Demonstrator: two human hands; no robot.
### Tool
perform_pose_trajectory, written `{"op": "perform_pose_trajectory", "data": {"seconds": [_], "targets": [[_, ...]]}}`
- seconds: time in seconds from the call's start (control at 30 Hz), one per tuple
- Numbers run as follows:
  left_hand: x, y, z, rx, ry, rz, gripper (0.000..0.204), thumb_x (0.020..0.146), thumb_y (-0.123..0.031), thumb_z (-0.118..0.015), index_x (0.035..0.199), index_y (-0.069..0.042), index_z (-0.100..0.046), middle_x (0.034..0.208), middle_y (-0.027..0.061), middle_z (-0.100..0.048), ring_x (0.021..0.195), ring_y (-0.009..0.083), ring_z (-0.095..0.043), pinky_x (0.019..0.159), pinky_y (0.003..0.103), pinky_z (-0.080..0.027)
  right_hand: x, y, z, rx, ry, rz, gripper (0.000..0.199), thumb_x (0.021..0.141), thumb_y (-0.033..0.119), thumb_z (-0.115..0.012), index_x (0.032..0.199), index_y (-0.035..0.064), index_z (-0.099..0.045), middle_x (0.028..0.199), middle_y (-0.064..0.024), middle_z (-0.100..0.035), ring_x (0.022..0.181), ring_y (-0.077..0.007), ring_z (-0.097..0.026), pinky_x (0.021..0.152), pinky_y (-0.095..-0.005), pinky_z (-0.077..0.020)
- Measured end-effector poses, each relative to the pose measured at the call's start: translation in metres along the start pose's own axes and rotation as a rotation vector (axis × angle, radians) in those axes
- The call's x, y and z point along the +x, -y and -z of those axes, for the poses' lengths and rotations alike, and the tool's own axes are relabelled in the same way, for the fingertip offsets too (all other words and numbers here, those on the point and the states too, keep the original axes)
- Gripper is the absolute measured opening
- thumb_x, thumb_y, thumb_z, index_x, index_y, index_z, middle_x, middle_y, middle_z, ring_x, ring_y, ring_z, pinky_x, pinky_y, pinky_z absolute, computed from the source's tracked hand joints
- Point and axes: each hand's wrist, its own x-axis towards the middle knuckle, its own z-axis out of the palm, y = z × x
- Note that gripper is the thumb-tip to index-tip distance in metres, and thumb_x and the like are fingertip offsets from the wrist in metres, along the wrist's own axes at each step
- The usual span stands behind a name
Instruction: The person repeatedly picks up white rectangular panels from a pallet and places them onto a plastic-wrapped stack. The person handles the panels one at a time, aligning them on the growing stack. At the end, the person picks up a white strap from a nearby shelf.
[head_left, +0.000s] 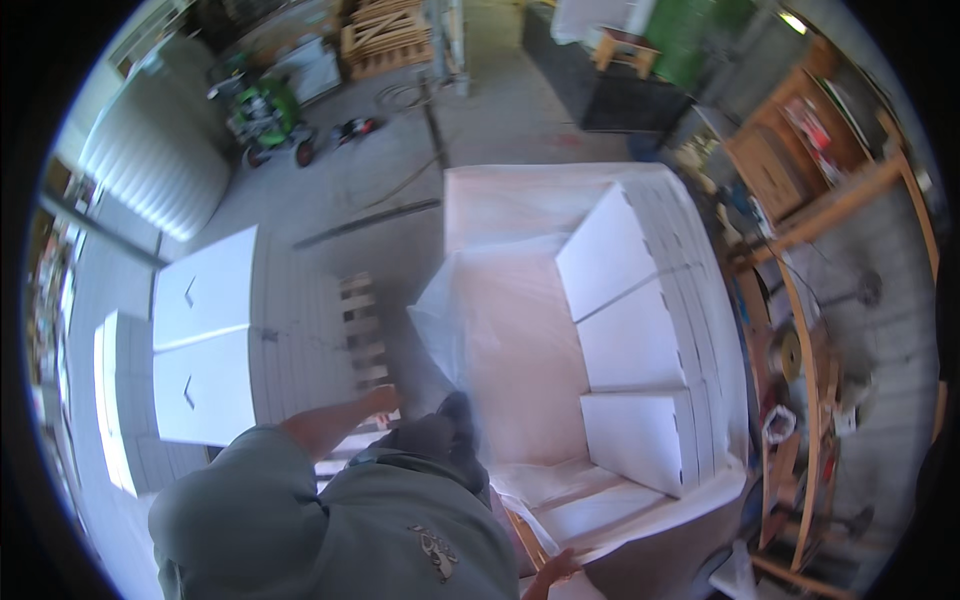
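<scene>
Left hand point(381, 400) and right hand point(556, 571) are well apart above a grey concrete floor point(490, 115), with wooden shelving point(814, 400) off to my right. The left reaches forward, looking curled; whether either one grips anything, I can't tell. My right is at the near edge of a plastic-lined container point(520, 345), white boxes point(635, 345) along its right side; white cartons point(206, 385) stand stacked to my left.
</scene>
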Motion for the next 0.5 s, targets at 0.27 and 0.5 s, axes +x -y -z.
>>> {"op": "perform_pose_trajectory", "data": {"seconds": [0.27,0.5], "targets": [[-0.031,0.018,0.023,-0.253,-0.028,0.070,0.044,0.085,-0.032,-0.042,0.089,0.007,-0.060,0.085,0.0217,-0.065,0.068,0.0339,-0.068,0.057,0.045,-0.058,0.045,-0.035,-0.031,-0.147,-0.053,0.037,0.054,0.089,0.043,-0.054,0.105,-0.0079,-0.046,0.086,-0.0237,-0.063,0.074,-0.0425,-0.063,0.063,-0.0518,-0.0520],[-0.083,0.090,-0.012,-0.389,-0.016,0.178,0.037,0.088,-0.026,-0.042,0.089,0.007,-0.061,0.083,0.0207,-0.065,0.063,0.0294,-0.069,0.050,0.039,-0.058,0.047,0.019,-0.034,-0.225,0.037,0.233,0.053,0.089,0.042,-0.053,0.104,-0.0074,-0.047,0.085,-0.0230,-0.063,0.074,-0.0412,-0.063,0.061,-0.0505,-0.0520]]}}
